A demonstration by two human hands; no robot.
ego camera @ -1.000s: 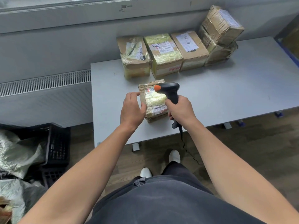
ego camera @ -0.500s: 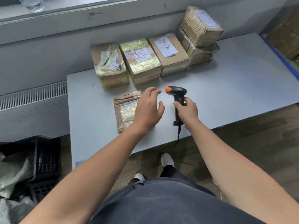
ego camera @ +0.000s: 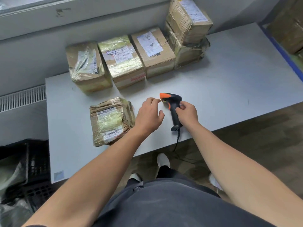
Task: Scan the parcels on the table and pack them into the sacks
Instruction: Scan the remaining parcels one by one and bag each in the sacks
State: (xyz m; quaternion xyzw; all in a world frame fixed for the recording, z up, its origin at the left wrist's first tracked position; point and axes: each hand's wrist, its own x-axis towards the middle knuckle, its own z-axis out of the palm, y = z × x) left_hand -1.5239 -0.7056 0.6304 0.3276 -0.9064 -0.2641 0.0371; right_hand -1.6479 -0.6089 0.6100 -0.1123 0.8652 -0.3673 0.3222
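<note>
Nearest, beyond the person's dark shorts, the front edge of the smooth pale grey surface (ego camera: 229, 89) slants across the view. A black perforated crate (ego camera: 38, 163) and a crumpled grey sack (ego camera: 11, 174) sit on the floor off its left end. Just past that edge the right hand (ego camera: 186, 113) has its fingers curled round the handle of a black scanner (ego camera: 173, 105) with an orange tip, its cable (ego camera: 177, 141) dropping over the edge. The left hand (ego camera: 148, 117) hovers beside it with loosely spread fingers, holding nothing; whether its fingertips touch the orange tip I cannot tell. Left of that hand a flat cardboard parcel (ego camera: 111, 121), wrapped in wrinkled clear tape, lies label up near the front edge. Bare surface stretches wide to the right and in a band behind the hands. Along the far edge, against the wall, stand three boxy taped parcels (ego camera: 123, 61) side by side, then a two-high stack (ego camera: 188, 18) of ribbed cardboard parcels at the row's right end.
</note>
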